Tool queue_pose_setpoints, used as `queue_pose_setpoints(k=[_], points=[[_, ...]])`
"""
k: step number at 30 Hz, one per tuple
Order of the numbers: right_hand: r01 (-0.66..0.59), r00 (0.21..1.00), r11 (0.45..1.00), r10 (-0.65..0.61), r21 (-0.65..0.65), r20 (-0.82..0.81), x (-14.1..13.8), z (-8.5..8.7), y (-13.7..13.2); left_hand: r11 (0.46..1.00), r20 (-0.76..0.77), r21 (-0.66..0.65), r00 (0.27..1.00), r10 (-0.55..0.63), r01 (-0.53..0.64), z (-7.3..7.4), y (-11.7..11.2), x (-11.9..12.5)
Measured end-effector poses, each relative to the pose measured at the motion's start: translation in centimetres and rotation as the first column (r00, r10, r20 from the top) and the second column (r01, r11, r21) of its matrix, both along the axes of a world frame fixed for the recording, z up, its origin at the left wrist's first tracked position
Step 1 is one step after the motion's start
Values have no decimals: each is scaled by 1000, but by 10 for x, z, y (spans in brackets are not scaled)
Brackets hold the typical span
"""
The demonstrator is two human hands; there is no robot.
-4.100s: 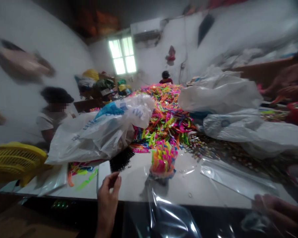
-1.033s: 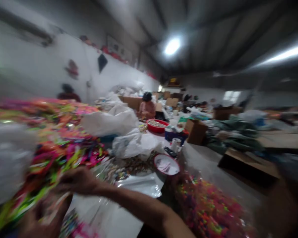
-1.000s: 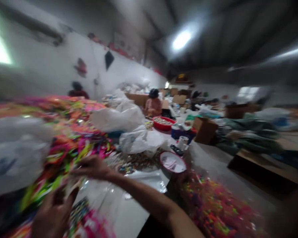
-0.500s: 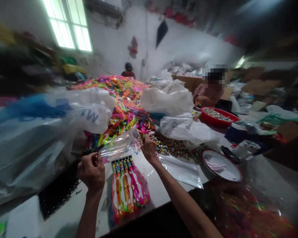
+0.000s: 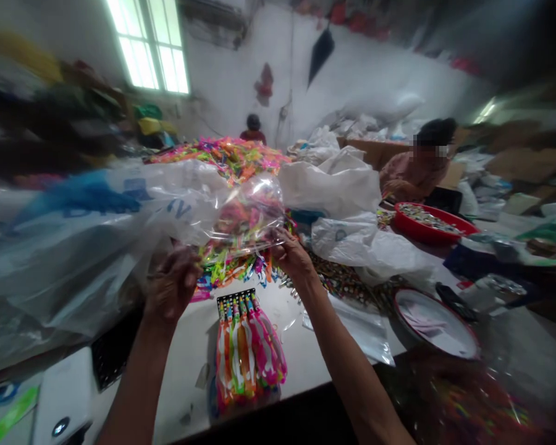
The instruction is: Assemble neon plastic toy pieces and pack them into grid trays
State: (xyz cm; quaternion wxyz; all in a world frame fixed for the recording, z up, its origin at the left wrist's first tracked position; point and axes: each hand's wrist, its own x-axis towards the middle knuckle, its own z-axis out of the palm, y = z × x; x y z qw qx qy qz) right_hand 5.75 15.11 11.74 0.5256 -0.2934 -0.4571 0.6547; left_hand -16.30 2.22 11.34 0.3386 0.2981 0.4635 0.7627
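A clear plastic bag [image 5: 250,207] is stretched out in front of me and puffed up, with bright colours showing through it. My right hand [image 5: 294,253] pinches its lower right edge. My left hand [image 5: 173,281], smeared by motion, is closed at the bag's left side; the exact grip there is blurred. Below the bag, on the white table [image 5: 185,364], lies a stack of colourful ribbon-like strips [image 5: 250,352]. Their tops are lined up along a black holed strip [image 5: 235,295].
Behind the bag rises a heap of colourful pieces [image 5: 222,151]. Large white plastic sacks [image 5: 331,185] flank it. To the right are flat clear bags [image 5: 359,327], a red-rimmed basin [image 5: 438,324] and a red tub [image 5: 433,222], near a co-worker [image 5: 414,167]. A white box [image 5: 65,395] is front left.
Both hands have lifted the clear bag higher and farther forward, and it has filled out from a flatter shape. The view has swung slightly left.
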Motion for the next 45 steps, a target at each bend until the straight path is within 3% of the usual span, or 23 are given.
queue_pose_setpoints(k=[3, 5, 7, 12, 17, 20, 25, 28, 33, 35, 38, 40, 43, 45], points=[[4, 990, 997, 7, -80, 142, -6, -48, 1, 987, 17, -128, 996, -91, 92, -55, 12, -4], [8, 975, 996, 11, -84, 221, -11, -79, -3, 978, -26, -195, 997, -74, 67, -88, 16, -3], [20, 949, 998, 0, -62, 314, -15, -103, -9, 966, -120, -256, 992, -48, 16, -112, 16, 0], [74, 816, 989, -133, 127, 563, -11, -134, -29, 919, -457, -379, 885, -84, -109, -144, 1, 9], [-30, 623, 971, -167, 236, 764, 7, -155, -53, 856, -654, -482, 727, -208, -188, -166, -24, 15], [-82, 527, 962, -179, 259, 831, 9, -164, -62, 830, -706, -516, 654, -273, -211, -170, -32, 20], [-129, 462, 953, -186, 273, 867, 2, -165, -65, 745, -671, -648, 583, -459, -158, -156, -25, 20], [-138, 452, 951, -188, 276, 872, 4, -162, -68, 728, -632, -678, 589, -503, -106, -149, -28, 17], [-135, 443, 956, -176, 259, 879, 6, -162, -73, 704, -537, -708, 695, -477, -64, -150, -43, 25], [-127, 453, 960, -168, 250, 875, 4, -161, -74, 733, -471, -681, 765, -440, 3, -154, -45, 32], [-132, 485, 961, -153, 245, 861, 1, -161, -76, 845, -324, -520, 887, -329, 123, -157, -44, 40], [-119, 542, 961, -147, 249, 828, 1, -162, -78, 876, -185, -440, 935, -304, 198, -156, -43, 44], [-52, 665, 966, -157, 255, 730, 0, -164, -81, 872, 54, -361, 941, -333, 330, -152, -44, 48], [-12, 696, 967, -174, 254, 696, -2, -166, -83, 882, 162, -306, 933, -321, 357, -150, -45, 50]])
